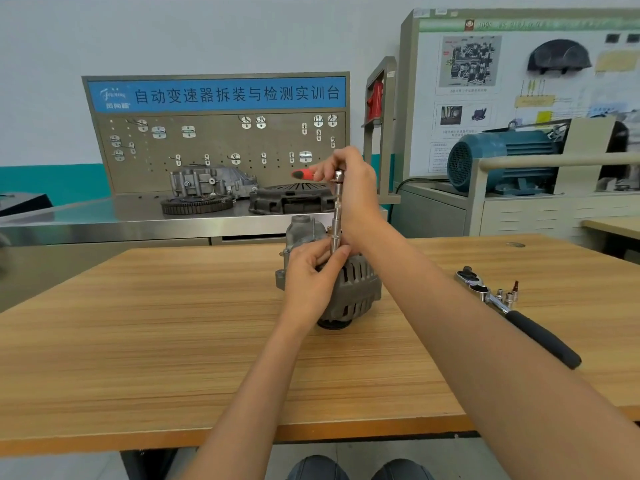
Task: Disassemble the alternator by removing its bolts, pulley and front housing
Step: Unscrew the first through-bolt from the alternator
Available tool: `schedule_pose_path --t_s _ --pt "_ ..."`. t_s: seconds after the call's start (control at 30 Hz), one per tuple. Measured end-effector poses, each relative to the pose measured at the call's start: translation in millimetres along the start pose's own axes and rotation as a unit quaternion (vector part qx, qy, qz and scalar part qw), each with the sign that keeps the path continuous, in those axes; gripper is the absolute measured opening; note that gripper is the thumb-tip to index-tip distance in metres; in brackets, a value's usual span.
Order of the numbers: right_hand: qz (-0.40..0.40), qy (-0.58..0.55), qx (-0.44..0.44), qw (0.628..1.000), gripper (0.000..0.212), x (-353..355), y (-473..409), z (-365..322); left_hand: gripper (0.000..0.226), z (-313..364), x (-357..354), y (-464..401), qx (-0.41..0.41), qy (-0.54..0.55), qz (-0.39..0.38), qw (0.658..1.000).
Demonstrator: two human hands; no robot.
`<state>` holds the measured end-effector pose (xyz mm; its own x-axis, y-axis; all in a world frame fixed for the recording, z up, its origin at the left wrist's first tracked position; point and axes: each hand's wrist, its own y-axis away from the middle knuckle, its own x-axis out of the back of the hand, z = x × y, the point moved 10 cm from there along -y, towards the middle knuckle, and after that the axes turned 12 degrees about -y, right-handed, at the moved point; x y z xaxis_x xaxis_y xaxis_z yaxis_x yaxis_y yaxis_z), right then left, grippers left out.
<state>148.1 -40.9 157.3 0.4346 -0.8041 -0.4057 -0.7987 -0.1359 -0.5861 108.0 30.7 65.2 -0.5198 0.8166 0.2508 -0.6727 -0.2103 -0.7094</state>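
A single wide-angle camera on my head looks forward and down across the wooden table point(173, 334), near my hands, toward the far tool board point(221, 150).

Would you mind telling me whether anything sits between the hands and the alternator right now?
Nothing visible does. The left hand rests directly on the alternator and pinches the extension bar, which stands upright on top of it; the right hand holds the red-handled ratchet at the bar's top.

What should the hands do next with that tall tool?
Probably swing the red-handled ratchet to loosen a bolt. The right hand grips its head, the extension stands upright on the alternator, and the left hand steadies its lower end.
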Motion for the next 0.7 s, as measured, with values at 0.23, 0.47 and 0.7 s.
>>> schedule_pose_path --t_s 0.23,0.47,0.7 --pt "0.008 0.285 0.222 0.932 0.014 -17.4 27.9 -21.2 0.034 -14.2 2.6 2.1 0.035 -0.005 0.047 0.998" --pt "0.063 0.397 0.244 0.883 0.007 -15.1 30.5 -26.4 0.057 -9.9 0.7 3.4 0.037 0.018 0.042 0.998" --pt "0.021 0.123 0.124 0.984 0.032 -8.9 14.9 -12.7 0.023 -5.1 -1.3 2.4 0.021 0.007 -0.005 1.0"
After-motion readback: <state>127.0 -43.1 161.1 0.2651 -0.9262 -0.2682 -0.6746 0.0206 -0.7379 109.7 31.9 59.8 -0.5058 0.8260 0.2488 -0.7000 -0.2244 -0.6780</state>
